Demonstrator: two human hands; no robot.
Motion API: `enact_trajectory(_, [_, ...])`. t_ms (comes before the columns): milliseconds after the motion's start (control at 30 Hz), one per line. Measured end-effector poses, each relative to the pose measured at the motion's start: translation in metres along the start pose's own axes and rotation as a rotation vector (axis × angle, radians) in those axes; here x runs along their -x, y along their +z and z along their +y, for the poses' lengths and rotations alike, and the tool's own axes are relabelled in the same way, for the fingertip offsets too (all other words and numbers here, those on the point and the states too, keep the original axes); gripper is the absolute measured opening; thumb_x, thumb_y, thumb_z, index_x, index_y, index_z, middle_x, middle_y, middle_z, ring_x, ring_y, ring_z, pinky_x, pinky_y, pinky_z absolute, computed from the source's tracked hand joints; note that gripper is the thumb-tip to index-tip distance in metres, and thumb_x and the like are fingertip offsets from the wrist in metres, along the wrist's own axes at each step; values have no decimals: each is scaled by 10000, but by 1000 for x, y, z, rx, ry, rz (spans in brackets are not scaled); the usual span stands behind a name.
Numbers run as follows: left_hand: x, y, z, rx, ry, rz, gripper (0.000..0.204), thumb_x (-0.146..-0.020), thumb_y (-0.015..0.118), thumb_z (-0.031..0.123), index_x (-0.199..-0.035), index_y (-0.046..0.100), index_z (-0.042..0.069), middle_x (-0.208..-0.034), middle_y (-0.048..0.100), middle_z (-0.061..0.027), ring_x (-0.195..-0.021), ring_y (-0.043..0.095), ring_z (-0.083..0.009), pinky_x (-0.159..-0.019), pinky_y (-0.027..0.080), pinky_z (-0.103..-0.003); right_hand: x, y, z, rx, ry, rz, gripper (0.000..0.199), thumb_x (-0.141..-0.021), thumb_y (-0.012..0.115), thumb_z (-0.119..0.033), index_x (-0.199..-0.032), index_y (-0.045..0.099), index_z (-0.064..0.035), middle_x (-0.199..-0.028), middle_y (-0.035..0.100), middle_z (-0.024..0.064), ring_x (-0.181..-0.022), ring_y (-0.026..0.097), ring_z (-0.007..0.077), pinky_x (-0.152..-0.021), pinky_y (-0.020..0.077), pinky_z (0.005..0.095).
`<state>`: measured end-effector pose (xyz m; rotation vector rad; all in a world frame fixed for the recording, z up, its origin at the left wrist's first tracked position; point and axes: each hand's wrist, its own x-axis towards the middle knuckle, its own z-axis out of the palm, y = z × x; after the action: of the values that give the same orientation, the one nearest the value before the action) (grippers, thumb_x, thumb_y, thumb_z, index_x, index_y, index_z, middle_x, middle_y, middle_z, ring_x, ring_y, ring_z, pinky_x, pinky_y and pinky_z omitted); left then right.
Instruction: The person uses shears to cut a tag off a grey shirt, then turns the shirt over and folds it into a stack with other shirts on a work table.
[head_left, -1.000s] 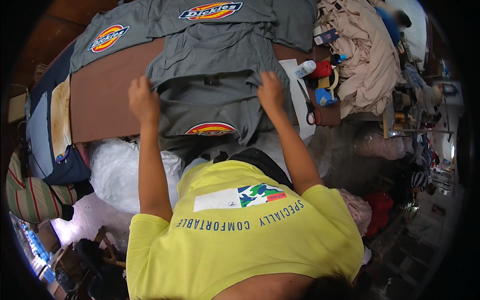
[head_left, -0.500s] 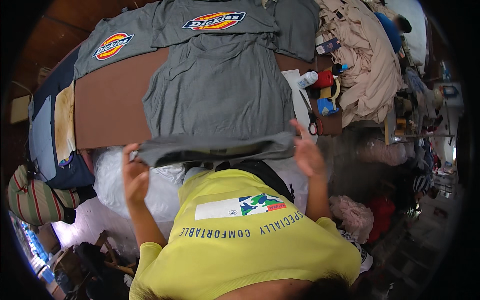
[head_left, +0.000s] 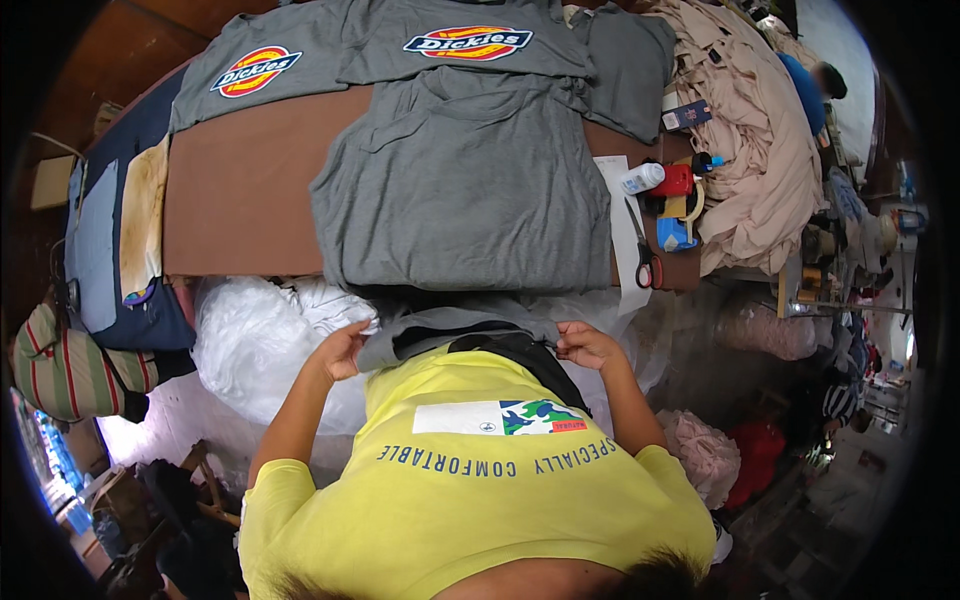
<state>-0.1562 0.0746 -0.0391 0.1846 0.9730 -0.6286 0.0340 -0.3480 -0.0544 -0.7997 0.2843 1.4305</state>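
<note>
A grey T-shirt [head_left: 465, 190] lies on the near side of the brown-topped table, its lower end hanging over the edge toward my lap. My left hand [head_left: 342, 352] is closed on the left end of the grey hem, fingers pinched round the cloth. At the hem's right end, my right hand [head_left: 588, 346] pinches the fabric between thumb and fingers. Between the two hands the hem sags a little, its opening facing me. A dark fold at the table edge hides how the hanging part joins the rest.
Grey shirts with printed badges [head_left: 468, 43] lie at the back of the table [head_left: 240, 190]. To the right are scissors [head_left: 648, 255], a white bottle [head_left: 642, 178], a blue tape dispenser [head_left: 677, 234] and heaped beige cloth [head_left: 760, 150]. Clear plastic [head_left: 260, 350] bulges below the table.
Both hands have come closer together and nearer my body, drawing the hem down off the table edge. My right hand's fingers, spread before, are now closed on the cloth.
</note>
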Motion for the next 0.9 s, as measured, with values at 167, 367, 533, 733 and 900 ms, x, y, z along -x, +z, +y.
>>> enact_trajectory(167, [-7, -29, -11, 18, -7, -12, 311, -882, 524, 197, -1067, 513, -52, -1049, 586, -190, -970, 586, -255, -868, 475, -388, 5, 24, -18, 285, -367, 522, 189, -770, 641, -103, -946, 586, -63, -806, 580, -12, -705, 516, 69, -650, 378, 205])
enact_trajectory(367, [20, 13, -1, -121, 109, -60, 260, -858, 555, 116, -1057, 524, -50, -1032, 597, -163, -916, 607, -224, -822, 507, -325, 15, 3, -3, 605, 62, 713, 458, -668, 754, -190, -1044, 549, -25, -874, 582, 18, -733, 513, 92, -582, 336, 211])
enact_trajectory(533, [59, 74, 22, -365, 590, -280, 273, -801, 627, 87, -1038, 548, -22, -1000, 618, -104, -872, 616, -154, -799, 502, -276, 32, -11, -18, 747, 111, 694, 499, -647, 750, -141, -1077, 536, -8, -932, 595, 44, -773, 538, 124, -592, 391, 285])
enact_trajectory(733, [22, 38, 9, -556, 300, -239, 290, -763, 671, 107, -1003, 574, -23, -1011, 619, -101, -914, 602, -162, -809, 472, -273, 16, -13, 2, 92, -279, 386, 339, -769, 687, -191, -1020, 571, 6, -911, 611, 56, -841, 570, 131, -763, 428, 260])
enact_trajectory(900, [52, 59, 10, -490, 658, -374, 250, -760, 673, 108, -951, 600, -35, -958, 636, -85, -922, 585, -164, -841, 438, -295, 19, 2, 6, 93, -181, 320, 319, -797, 652, -234, -966, 587, 29, -943, 635, 98, -920, 594, 213, -895, 412, 348])
